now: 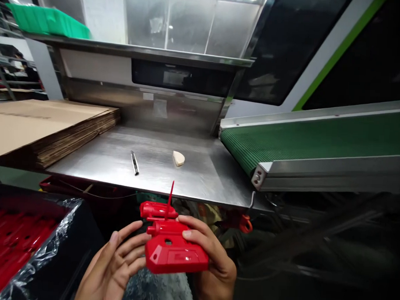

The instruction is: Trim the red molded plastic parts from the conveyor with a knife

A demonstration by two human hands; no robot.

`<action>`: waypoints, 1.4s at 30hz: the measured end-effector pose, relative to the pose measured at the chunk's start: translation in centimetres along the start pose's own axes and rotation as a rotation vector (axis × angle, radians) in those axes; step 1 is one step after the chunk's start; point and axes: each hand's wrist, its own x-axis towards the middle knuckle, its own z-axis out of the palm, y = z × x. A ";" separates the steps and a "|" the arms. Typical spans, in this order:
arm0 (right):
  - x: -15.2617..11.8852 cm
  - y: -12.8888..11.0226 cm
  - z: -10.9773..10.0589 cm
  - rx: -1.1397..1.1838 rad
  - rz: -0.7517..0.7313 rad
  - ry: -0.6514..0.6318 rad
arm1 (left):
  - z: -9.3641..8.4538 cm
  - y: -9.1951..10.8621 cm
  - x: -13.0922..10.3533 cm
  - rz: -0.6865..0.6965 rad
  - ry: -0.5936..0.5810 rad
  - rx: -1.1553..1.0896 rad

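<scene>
A glossy red plastic part (176, 254) is held up at the bottom centre, in front of the metal table's edge. It has two cylinder shapes along its top and a thin red spike pointing up. My right hand (212, 260) grips its right side, with fingers over the top. At its left, my left hand (117, 261) has its fingers apart and the palm partly turned up; its fingertips are beside the part's left edge, and whether they touch it I cannot tell.
The metal table (154, 144) bears a cutter knife (134, 163), a pale half-round piece (178, 158) and stacked cardboard (53, 123). A green conveyor (305, 140) slopes at right. Lower left, a plastic-lined box (75, 242) holds red parts (16, 244). A green tray (47, 21) sits on a shelf.
</scene>
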 end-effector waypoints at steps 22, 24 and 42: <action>-1.4 1.1 0.2 -0.091 -0.075 -0.086 | 4.5 -0.3 -2.2 0.067 0.146 0.037; -1.7 1.5 0.3 -0.066 0.061 -0.021 | 4.5 -0.3 -2.1 0.087 0.146 0.022; -2.9 -0.3 3.4 0.738 0.945 0.222 | 2.3 -1.5 -0.4 0.220 -0.036 0.262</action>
